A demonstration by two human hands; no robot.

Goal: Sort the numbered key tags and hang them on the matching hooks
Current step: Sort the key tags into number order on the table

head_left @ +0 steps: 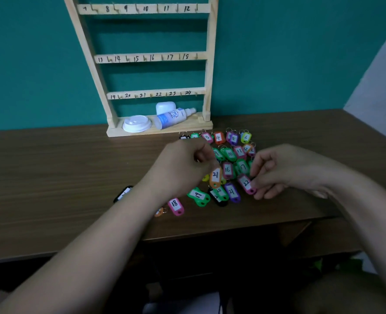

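Head view: left hand (183,168) pinches tag 21 (215,177), right hand (284,171) pinches tag 22 (246,183), spray bottle (174,117) behind on rack (160,130).

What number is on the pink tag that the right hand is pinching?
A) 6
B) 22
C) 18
B: the pink tag pinched by the right hand has 22 written on its white label.
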